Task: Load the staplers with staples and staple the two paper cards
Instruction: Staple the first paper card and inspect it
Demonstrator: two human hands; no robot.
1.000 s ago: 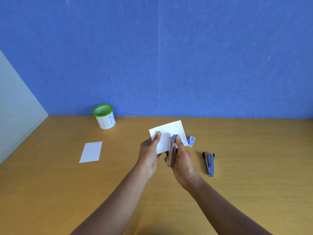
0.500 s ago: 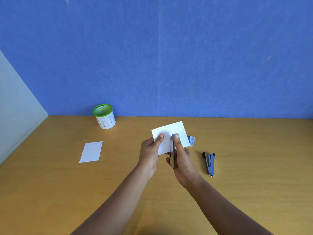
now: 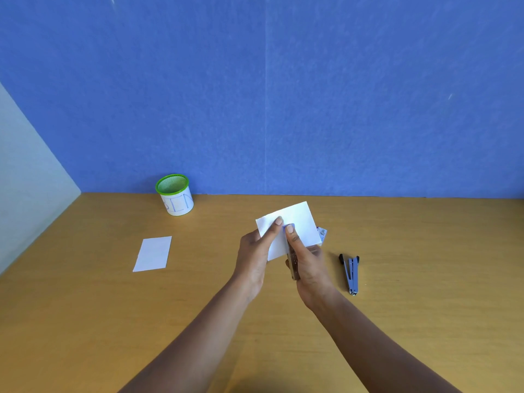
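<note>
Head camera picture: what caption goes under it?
Left hand holds a white card, right hand grips a stapler on it; second stapler and second card lie nearby.

Green-rimmed white cup (image 3: 177, 201), blue letters "BEN" on its side, staple box (image 3: 322, 233) print illegible

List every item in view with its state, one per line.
held card: lifted, edge inside the held stapler
held stapler: straddles that edge; pressed or not, unclear
left hand: pinches the held card
right hand: grips the held stapler, thumb on top
table card: lies flat, untouched
table stapler: lying down, arms splayed
cup: upright
staple box: partly hidden behind the held card
</note>
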